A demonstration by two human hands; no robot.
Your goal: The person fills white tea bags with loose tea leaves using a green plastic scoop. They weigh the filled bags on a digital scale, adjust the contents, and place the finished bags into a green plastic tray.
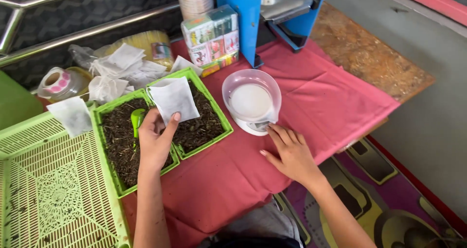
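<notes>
Pale green lattice basket [53, 180], lower left. Two green trays [168, 80] of dark dried leaves; green scoop [137, 119] lying in the left tray. Left hand [154, 141] pinches a white filter bag [173, 99] at its lower edge, bag rising up-right from fingers. Right hand [290, 153], fingers loose and flat, touches the small scale [251, 99] bearing a clear bowl.

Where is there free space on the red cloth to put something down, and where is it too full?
The red cloth is bare right of the scale, out to the wooden tabletop, and in front, between the green trays and the right hand. The back left is crowded: white bags, tape roll, small boxes.
</notes>
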